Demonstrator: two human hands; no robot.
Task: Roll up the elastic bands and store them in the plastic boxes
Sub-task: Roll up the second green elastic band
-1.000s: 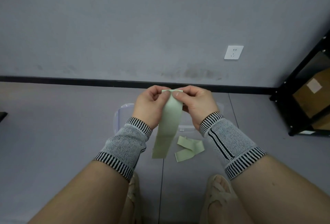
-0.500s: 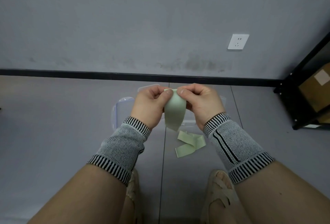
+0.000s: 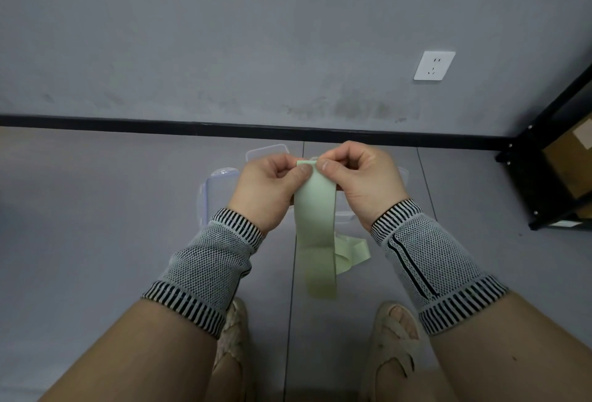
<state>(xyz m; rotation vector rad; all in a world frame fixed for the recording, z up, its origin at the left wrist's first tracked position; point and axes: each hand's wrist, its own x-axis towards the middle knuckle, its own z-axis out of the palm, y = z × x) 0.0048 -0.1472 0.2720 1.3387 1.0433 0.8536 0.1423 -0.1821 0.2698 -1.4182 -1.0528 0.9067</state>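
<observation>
I hold a long, flat, pale green elastic band up in front of me. My left hand pinches its top edge with the thumb and curled fingers. My right hand pinches the same top edge from the other side. The two hands almost touch. The rest of the band hangs straight down from my hands, and its bottom end is folded back.

Behind the hanging band, on the grey floor, lies a second pale green elastic band, loose and crumpled. It sits just to the right of the hanging one.

Behind my hands are clear plastic boxes on the floor. My hands hide most of them. A clear lid or box corner shows just above my left hand, and another clear edge shows beside my right hand. I cannot tell what is inside them.

I wear grey mesh wrist sleeves with black and white striped cuffs. Below the band are my feet in cream woven sandals.

Far to the right of the band stands a black metal shelf with a brown cardboard box on it. A white wall socket is on the grey wall above.
</observation>
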